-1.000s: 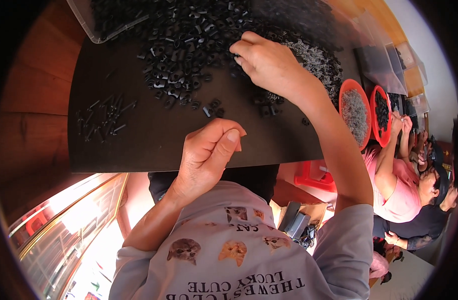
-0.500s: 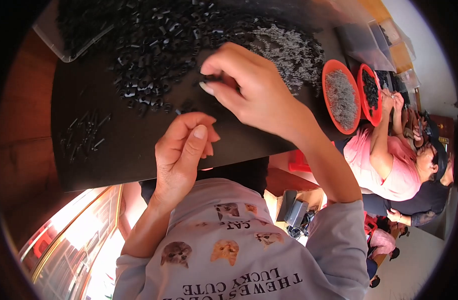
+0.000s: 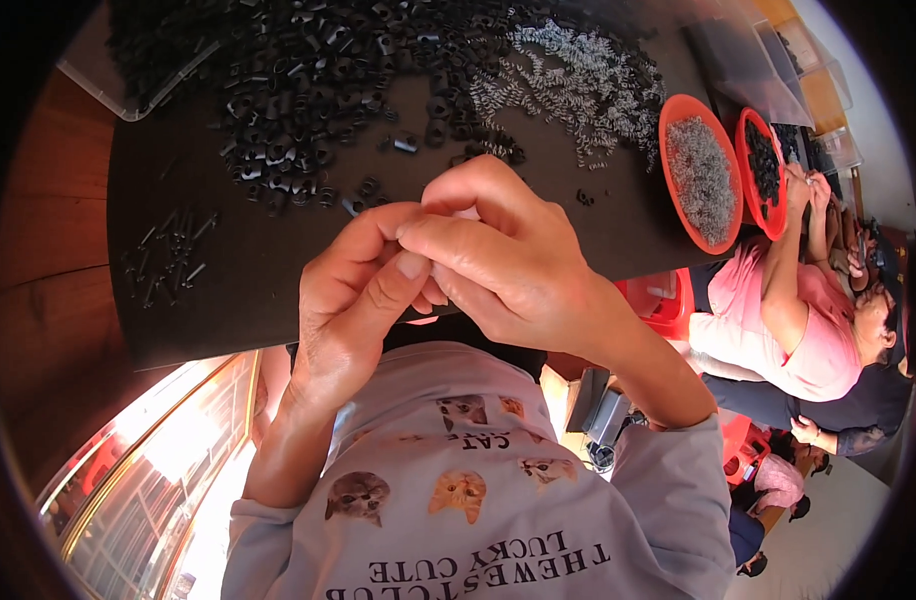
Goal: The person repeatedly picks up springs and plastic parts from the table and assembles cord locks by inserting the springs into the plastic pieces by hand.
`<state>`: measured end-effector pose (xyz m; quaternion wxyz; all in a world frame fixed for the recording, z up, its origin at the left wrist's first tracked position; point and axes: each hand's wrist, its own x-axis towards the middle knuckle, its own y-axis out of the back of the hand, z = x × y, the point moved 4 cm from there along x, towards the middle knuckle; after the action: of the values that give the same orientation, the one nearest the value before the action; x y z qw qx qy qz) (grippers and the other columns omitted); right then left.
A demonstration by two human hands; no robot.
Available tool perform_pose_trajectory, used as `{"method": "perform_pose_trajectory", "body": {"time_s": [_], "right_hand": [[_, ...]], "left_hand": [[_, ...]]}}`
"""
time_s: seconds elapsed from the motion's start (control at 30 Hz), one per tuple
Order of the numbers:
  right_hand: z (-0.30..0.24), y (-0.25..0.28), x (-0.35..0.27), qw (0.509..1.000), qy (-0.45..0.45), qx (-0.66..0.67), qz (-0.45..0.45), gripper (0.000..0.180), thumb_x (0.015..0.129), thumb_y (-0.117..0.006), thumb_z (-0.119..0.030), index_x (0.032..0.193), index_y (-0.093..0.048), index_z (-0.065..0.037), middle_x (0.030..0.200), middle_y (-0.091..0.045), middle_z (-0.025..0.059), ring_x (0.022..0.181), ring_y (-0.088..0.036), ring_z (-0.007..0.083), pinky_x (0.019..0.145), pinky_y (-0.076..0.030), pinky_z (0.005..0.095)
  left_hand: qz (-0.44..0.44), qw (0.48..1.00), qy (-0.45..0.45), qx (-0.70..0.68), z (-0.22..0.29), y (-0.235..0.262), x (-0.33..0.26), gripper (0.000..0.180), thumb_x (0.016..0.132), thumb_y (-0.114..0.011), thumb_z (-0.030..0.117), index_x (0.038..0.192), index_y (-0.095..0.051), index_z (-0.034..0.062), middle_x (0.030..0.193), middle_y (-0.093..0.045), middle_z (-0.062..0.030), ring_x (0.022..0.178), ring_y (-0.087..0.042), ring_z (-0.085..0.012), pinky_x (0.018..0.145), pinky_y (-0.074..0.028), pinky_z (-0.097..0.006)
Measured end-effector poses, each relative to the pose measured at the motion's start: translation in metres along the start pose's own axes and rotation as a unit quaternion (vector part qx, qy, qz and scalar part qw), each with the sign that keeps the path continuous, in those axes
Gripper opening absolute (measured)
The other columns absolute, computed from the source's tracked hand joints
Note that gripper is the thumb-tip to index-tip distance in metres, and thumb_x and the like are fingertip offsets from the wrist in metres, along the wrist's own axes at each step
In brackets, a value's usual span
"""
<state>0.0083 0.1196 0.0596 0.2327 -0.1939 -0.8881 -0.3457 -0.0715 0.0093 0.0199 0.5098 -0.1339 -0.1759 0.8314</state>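
Note:
My left hand (image 3: 353,290) and my right hand (image 3: 508,255) meet over the near edge of the dark table (image 3: 248,290). Both are closed, with thumbs and fingertips pressed together. Whatever they hold is hidden between the fingers. Just beyond them lies a wide heap of small black plastic parts (image 3: 288,130). A spread of small metal coil springs (image 3: 578,85) lies beside it on the right. On the left of the table is a small group of thin dark pins (image 3: 168,255).
An orange-red bowl (image 3: 666,150) of springs stands at the table's right, beside a red bowl (image 3: 748,120) of black parts. A clear plastic bin (image 3: 128,105) sits at the far left. A co-worker in a pink shirt (image 3: 778,310) works on the right.
My right hand has come back from the heap of black parts toward me and now touches my left hand. The view has shifted slightly.

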Motion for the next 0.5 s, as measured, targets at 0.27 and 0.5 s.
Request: {"method": "perform_pose_trajectory", "body": {"time_s": [0.27,0.5], "right_hand": [[0.012,0.048,-0.001,0.994,0.011,-0.103,-0.019,0.022,0.073,-0.066,0.001,0.094,-0.063,-0.006,0.086,-0.054,0.0078,0.067,-0.061,0.0233,0.054,-0.049,0.0329],[0.085,0.09,-0.003,0.911,-0.072,-0.392,-0.109,0.007,0.08,-0.061,-0.006,0.087,-0.06,-0.004,0.087,-0.055,0.0102,0.074,-0.062,0.0309,0.06,-0.05,0.0422]], "left_hand": [[0.079,0.993,-0.037,0.076,-0.003,0.007,-0.002,0.023,0.098,-0.054,0.023,0.094,-0.063,0.0017,0.075,-0.061,0.0,0.063,-0.051,-0.0038,0.058,-0.043,-0.019],[0.066,0.992,-0.036,0.102,-0.008,0.004,-0.002,0.025,0.097,-0.057,0.023,0.083,-0.06,0.0031,0.07,-0.059,0.0003,0.059,-0.047,-0.0034,0.055,-0.04,-0.019]]}}
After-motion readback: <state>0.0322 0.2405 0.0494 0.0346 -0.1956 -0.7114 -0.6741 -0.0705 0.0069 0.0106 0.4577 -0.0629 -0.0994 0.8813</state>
